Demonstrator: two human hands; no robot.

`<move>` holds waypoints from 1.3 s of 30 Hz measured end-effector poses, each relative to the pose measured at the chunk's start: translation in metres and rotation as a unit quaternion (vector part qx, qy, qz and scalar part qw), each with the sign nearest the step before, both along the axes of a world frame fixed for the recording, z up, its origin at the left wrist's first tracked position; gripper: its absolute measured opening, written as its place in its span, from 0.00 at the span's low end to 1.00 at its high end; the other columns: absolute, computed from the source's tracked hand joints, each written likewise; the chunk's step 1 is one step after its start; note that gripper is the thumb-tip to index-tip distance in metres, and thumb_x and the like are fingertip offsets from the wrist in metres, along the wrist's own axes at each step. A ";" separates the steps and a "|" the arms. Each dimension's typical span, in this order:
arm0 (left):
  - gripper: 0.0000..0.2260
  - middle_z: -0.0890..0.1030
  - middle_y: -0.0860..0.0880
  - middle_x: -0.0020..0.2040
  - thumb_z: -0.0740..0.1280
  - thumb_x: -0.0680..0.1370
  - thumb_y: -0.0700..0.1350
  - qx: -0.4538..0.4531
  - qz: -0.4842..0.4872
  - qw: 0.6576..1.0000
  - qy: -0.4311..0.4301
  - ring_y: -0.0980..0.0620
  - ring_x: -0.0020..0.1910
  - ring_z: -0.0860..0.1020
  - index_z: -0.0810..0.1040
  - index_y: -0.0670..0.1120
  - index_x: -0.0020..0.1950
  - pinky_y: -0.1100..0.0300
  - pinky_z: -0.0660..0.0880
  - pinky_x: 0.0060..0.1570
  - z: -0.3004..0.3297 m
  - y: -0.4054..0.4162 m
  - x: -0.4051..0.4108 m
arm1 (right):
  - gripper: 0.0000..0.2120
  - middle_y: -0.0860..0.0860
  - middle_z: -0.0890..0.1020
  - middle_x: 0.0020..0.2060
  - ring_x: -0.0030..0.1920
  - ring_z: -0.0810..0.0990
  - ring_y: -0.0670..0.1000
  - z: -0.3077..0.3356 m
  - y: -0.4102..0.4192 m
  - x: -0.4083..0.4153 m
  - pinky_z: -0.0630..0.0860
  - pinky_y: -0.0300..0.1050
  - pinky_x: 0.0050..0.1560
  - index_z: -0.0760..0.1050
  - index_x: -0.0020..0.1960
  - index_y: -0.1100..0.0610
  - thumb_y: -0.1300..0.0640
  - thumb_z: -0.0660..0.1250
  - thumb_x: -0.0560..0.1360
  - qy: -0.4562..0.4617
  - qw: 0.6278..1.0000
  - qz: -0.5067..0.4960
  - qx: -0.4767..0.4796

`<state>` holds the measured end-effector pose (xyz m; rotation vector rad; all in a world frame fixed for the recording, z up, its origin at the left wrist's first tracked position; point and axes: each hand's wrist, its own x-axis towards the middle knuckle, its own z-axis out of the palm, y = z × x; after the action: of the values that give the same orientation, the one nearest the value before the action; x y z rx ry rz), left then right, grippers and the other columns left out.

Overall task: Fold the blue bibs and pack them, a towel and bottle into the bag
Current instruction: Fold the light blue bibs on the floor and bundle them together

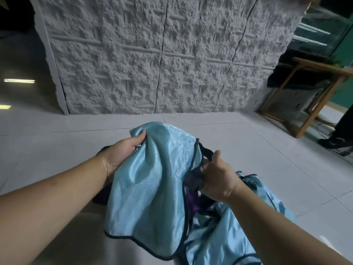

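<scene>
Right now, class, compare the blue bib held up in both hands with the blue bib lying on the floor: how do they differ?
1. The held bib hangs off the floor, gripped by the left hand and right hand; the floor bib lies untouched.
2. The held bib drapes fairly smooth; the floor bib is crumpled.
Both are shiny light blue with dark trim, and neither is folded.

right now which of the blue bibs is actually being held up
The bib in the middle, gripped by the left hand and right hand; the other bib lies crumpled on the floor at lower right.
</scene>
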<state>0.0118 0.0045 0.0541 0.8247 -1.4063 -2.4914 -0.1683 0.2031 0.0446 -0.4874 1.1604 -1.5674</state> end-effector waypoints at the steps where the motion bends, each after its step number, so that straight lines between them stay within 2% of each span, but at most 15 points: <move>1: 0.28 0.84 0.39 0.57 0.63 0.78 0.62 0.008 0.003 1.000 0.005 0.42 0.51 0.84 0.82 0.40 0.64 0.49 0.83 0.55 -0.002 0.001 0.000 | 0.19 0.54 0.84 0.37 0.34 0.85 0.50 -0.005 -0.001 0.004 0.81 0.44 0.39 0.83 0.42 0.58 0.41 0.77 0.66 0.013 1.000 0.015 -0.009; 3: 0.27 0.84 0.40 0.56 0.61 0.81 0.62 0.014 0.018 1.000 0.007 0.42 0.50 0.84 0.83 0.41 0.64 0.50 0.84 0.52 -0.005 0.004 0.000 | 0.13 0.52 0.88 0.44 0.47 0.87 0.50 -0.015 -0.006 0.012 0.81 0.46 0.53 0.86 0.50 0.57 0.51 0.76 0.70 0.007 0.992 0.112 -0.050; 4: 0.27 0.84 0.40 0.56 0.61 0.81 0.62 0.014 0.028 0.999 0.006 0.42 0.51 0.84 0.83 0.41 0.64 0.49 0.83 0.54 -0.007 0.005 0.000 | 0.12 0.53 0.88 0.45 0.49 0.87 0.51 -0.016 -0.007 0.015 0.81 0.48 0.56 0.85 0.53 0.59 0.55 0.74 0.72 -0.008 0.989 0.136 -0.052; 6: 0.27 0.84 0.40 0.56 0.61 0.80 0.64 0.010 0.035 0.999 -0.003 0.42 0.52 0.84 0.84 0.43 0.62 0.46 0.81 0.59 -0.012 0.007 0.002 | 0.09 0.52 0.86 0.37 0.40 0.86 0.50 -0.020 -0.008 0.015 0.82 0.44 0.47 0.82 0.53 0.63 0.62 0.71 0.73 -0.002 0.992 0.121 -0.022; 8: 0.27 0.85 0.39 0.55 0.61 0.80 0.65 0.011 0.046 0.999 -0.016 0.41 0.52 0.84 0.87 0.44 0.57 0.45 0.79 0.60 -0.020 0.011 0.006 | 0.08 0.53 0.86 0.36 0.37 0.86 0.50 -0.025 -0.010 0.016 0.81 0.41 0.41 0.77 0.56 0.65 0.69 0.63 0.78 0.016 0.997 0.073 0.021; 10: 0.28 0.86 0.39 0.52 0.59 0.81 0.65 0.007 0.060 0.998 -0.027 0.42 0.48 0.86 0.88 0.44 0.52 0.47 0.80 0.55 -0.030 0.014 0.010 | 0.11 0.58 0.87 0.44 0.45 0.87 0.54 -0.033 -0.011 0.017 0.82 0.45 0.46 0.77 0.60 0.67 0.70 0.61 0.80 0.032 0.997 0.062 0.041; 13: 0.30 0.86 0.39 0.53 0.59 0.80 0.67 0.015 0.061 0.997 -0.044 0.42 0.48 0.86 0.86 0.43 0.56 0.49 0.83 0.50 -0.042 0.016 0.019 | 0.15 0.63 0.84 0.58 0.56 0.85 0.60 -0.045 -0.014 0.020 0.82 0.53 0.54 0.77 0.66 0.65 0.67 0.65 0.79 0.019 0.997 0.024 0.076; 17: 0.32 0.84 0.38 0.60 0.61 0.77 0.70 0.055 0.046 0.995 -0.066 0.39 0.58 0.84 0.85 0.43 0.61 0.44 0.78 0.61 -0.059 0.020 0.034 | 0.20 0.62 0.83 0.62 0.61 0.83 0.62 -0.058 -0.014 0.029 0.81 0.56 0.57 0.76 0.69 0.63 0.59 0.70 0.78 0.008 0.995 0.004 0.104; 21: 0.24 0.84 0.39 0.60 0.68 0.78 0.61 0.053 0.019 0.994 -0.090 0.41 0.57 0.84 0.84 0.43 0.63 0.44 0.79 0.60 -0.070 0.036 0.051 | 0.15 0.62 0.85 0.57 0.57 0.85 0.62 -0.077 -0.009 0.042 0.80 0.60 0.60 0.79 0.64 0.62 0.62 0.71 0.78 0.046 0.987 -0.002 0.152; 24: 0.16 0.84 0.38 0.60 0.72 0.76 0.44 0.020 -0.024 0.992 -0.121 0.39 0.57 0.84 0.83 0.41 0.63 0.41 0.78 0.62 -0.085 0.046 0.065 | 0.14 0.63 0.85 0.56 0.58 0.84 0.65 -0.100 -0.002 0.054 0.78 0.66 0.63 0.79 0.63 0.63 0.66 0.70 0.78 0.052 0.983 -0.003 0.175; 27: 0.15 0.85 0.37 0.58 0.68 0.78 0.31 -0.025 -0.027 0.985 -0.170 0.37 0.56 0.84 0.82 0.40 0.63 0.38 0.78 0.61 -0.110 0.055 0.076 | 0.12 0.64 0.86 0.53 0.56 0.84 0.67 -0.120 0.008 0.066 0.79 0.67 0.60 0.81 0.60 0.64 0.69 0.68 0.77 0.051 0.975 -0.013 0.214; 31: 0.15 0.86 0.38 0.56 0.65 0.80 0.28 -0.044 -0.038 0.975 -0.214 0.37 0.53 0.85 0.80 0.39 0.63 0.37 0.80 0.58 -0.149 0.064 0.087 | 0.12 0.66 0.86 0.50 0.51 0.86 0.67 -0.155 0.023 0.081 0.82 0.66 0.54 0.81 0.57 0.67 0.70 0.68 0.75 0.040 0.958 -0.022 0.282; 35: 0.14 0.86 0.39 0.56 0.67 0.80 0.31 -0.050 -0.050 0.967 -0.244 0.37 0.54 0.85 0.79 0.41 0.64 0.34 0.78 0.59 -0.190 0.069 0.101 | 0.15 0.65 0.86 0.47 0.37 0.86 0.61 -0.198 0.034 0.093 0.83 0.53 0.34 0.79 0.59 0.66 0.67 0.71 0.73 0.074 0.927 -0.008 0.368; 37: 0.14 0.86 0.40 0.56 0.68 0.80 0.32 -0.048 -0.050 0.964 -0.257 0.38 0.54 0.85 0.78 0.44 0.65 0.35 0.79 0.59 -0.207 0.072 0.106 | 0.12 0.63 0.86 0.46 0.35 0.85 0.58 -0.216 0.038 0.098 0.84 0.54 0.35 0.79 0.57 0.63 0.67 0.71 0.74 0.092 0.913 0.000 0.398; 39: 0.14 0.86 0.42 0.56 0.68 0.81 0.34 -0.043 -0.048 0.964 -0.259 0.39 0.55 0.85 0.77 0.46 0.65 0.36 0.78 0.60 -0.223 0.074 0.109 | 0.13 0.63 0.86 0.48 0.41 0.87 0.60 -0.232 0.040 0.104 0.85 0.58 0.40 0.79 0.58 0.59 0.66 0.71 0.74 0.097 0.907 0.000 0.409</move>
<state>0.1208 0.0790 -0.1686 1.5008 -1.7254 -2.3578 -0.0639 0.2434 -0.1877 -0.0730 1.8292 -0.9059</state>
